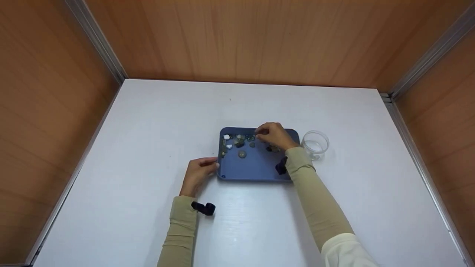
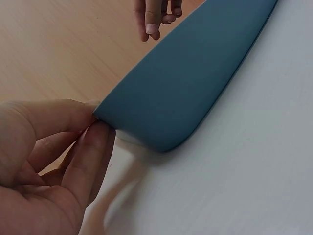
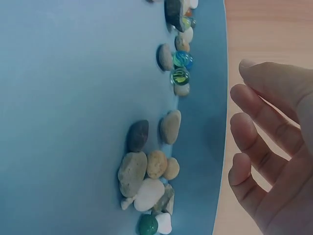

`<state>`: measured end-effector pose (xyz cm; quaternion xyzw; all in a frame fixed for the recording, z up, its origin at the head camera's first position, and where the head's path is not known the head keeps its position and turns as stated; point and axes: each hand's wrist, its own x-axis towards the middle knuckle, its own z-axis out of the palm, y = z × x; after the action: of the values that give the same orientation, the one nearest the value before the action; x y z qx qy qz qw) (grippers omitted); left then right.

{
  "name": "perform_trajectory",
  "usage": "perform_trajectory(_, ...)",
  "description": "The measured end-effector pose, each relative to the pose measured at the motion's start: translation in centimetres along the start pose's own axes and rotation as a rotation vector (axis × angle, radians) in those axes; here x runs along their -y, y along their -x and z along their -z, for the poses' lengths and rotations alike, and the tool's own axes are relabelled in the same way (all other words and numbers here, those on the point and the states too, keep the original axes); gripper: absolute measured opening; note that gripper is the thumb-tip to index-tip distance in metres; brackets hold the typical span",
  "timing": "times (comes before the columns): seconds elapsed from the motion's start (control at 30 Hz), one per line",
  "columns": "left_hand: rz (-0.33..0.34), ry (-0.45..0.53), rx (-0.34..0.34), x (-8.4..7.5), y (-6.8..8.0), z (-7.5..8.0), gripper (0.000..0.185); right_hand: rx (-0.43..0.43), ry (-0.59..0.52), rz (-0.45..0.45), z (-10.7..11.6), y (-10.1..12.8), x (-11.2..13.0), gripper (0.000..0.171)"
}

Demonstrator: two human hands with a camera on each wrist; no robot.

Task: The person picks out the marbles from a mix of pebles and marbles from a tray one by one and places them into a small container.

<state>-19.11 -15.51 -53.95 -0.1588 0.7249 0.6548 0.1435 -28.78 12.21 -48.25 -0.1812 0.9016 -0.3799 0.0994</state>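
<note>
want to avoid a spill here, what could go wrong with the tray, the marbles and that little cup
1. The left hand only pinches the blue tray at one corner; a slip of that grip could shift the tray.
2. Glass marbles lie loose among the pebbles along the far rim; they may roll if nudged by the right hand.
3. The clear cup stands close beside the right forearm and could get knocked over.

Even, soft overhead light, bright white table (image 1: pixel 148 148) with mild sheen near the left hand (image 1: pixel 198 174). Faint shadows under both hands. Head view slightly soft, wide-angle bend at edges. Wrist views close; right hand (image 3: pixel 274 147) possibly out of focus.
</note>
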Motion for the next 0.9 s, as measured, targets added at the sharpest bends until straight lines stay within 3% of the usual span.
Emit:
perform_trajectory(0.47,-0.012,-0.017,0.002,0.1,0.0,0.0,0.028,0.017,0.058,-0.096,-1.0,-0.6,-0.2,0.024)
perform_trajectory(0.9,-0.019,-0.023,0.004,0.0,0.2,0.0,0.028,0.046,0.088,-0.116,-1.7,-0.4,-0.8,0.029)
